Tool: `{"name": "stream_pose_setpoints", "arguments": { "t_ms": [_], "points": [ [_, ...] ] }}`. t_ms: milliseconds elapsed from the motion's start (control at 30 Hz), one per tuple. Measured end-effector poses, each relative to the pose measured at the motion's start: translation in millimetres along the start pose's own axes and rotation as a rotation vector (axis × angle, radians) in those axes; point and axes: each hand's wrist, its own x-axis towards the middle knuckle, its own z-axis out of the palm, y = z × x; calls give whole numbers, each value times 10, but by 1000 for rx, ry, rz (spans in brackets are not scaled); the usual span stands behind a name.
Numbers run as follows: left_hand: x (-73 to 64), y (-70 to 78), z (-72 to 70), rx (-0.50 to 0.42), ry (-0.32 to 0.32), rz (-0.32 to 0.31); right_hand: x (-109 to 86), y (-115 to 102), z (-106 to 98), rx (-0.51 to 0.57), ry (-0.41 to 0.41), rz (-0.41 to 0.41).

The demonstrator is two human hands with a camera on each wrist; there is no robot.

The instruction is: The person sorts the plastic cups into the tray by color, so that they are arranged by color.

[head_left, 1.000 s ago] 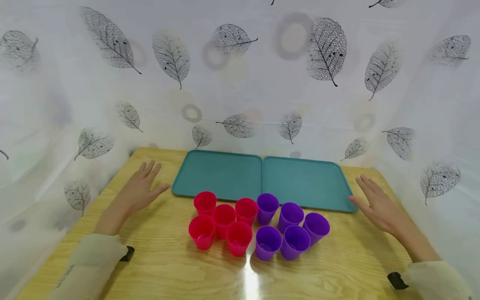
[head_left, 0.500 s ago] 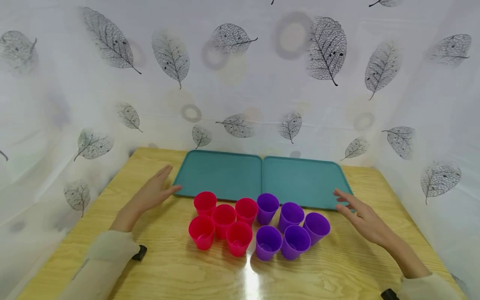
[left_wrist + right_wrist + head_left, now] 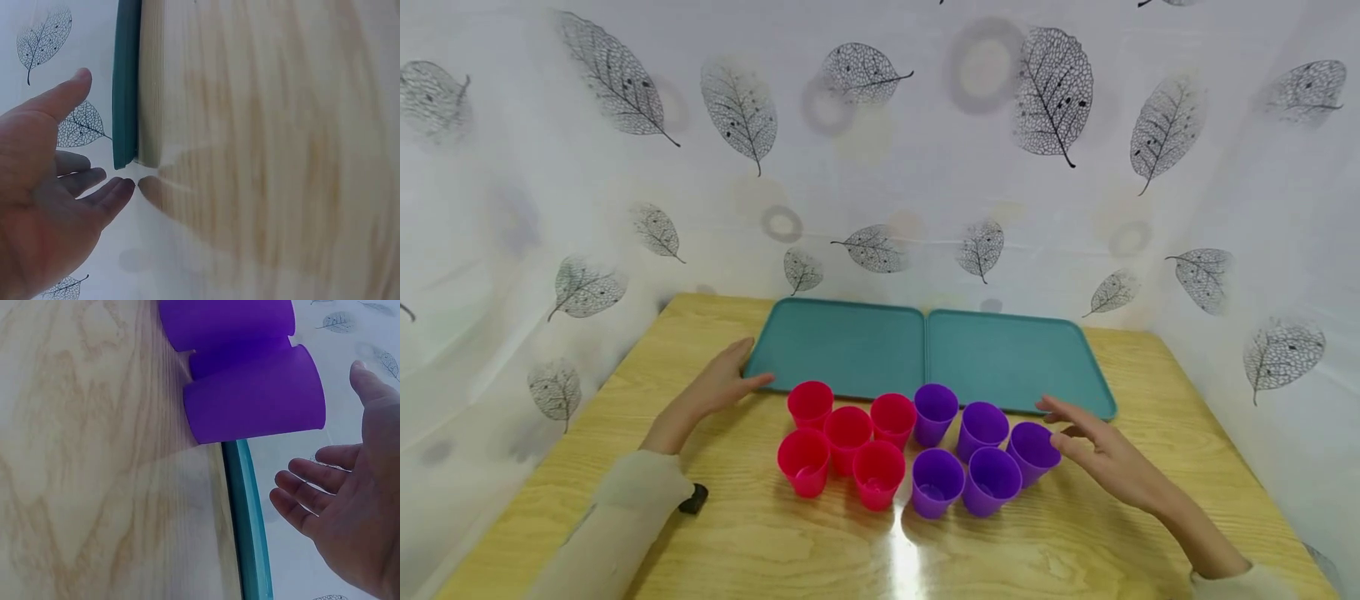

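Note:
Red plastic cups (image 3: 878,475) stand upright in a cluster left of the table's middle, several of them. Beside them on the right stand several purple cups (image 3: 992,482), also upright. My left hand (image 3: 718,385) hovers by the near left corner of the left teal tray (image 3: 842,346), holding nothing. In the left wrist view its fingers are relaxed next to the tray's edge (image 3: 125,94). My right hand (image 3: 1105,458) is just right of the rightmost purple cup (image 3: 256,397), thumb and fingers spread apart around nothing. The right wrist view shows a gap between that hand (image 3: 356,494) and the cup.
A second teal tray (image 3: 1015,358) lies against the first on the right, behind the purple cups. The wooden table (image 3: 760,550) reaches a pale leaf-print curtain (image 3: 910,167) at the back and sides.
Both hands have moved inward: the left from the table's left side to the left tray's corner, the right leftward and nearer to the rightmost purple cup. Cups and trays have stayed put.

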Motion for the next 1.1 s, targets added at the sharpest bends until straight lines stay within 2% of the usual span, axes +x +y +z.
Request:
{"name": "stream_pose_setpoints", "arguments": {
  "t_ms": [100,233,433,667,933,1100],
  "points": [
    [17,1,12,-25,-9,10,-8,1,42,31,-12,3],
    [26,7,27,-32,-11,14,-16,5,85,-6,-12,3],
    [49,23,37,-41,-37,-18,-25,0,131,-25,-3,-22],
    [61,5,55,-31,-55,-31,-30,-24,166,-40,-3,0],
    [69,-3,58,-29,-61,-51,-26,-50,182,-30,0,-34],
    [69,-16,52,-43,-71,-62,-34,-63,192,12,-3,-17]
  ]
}}
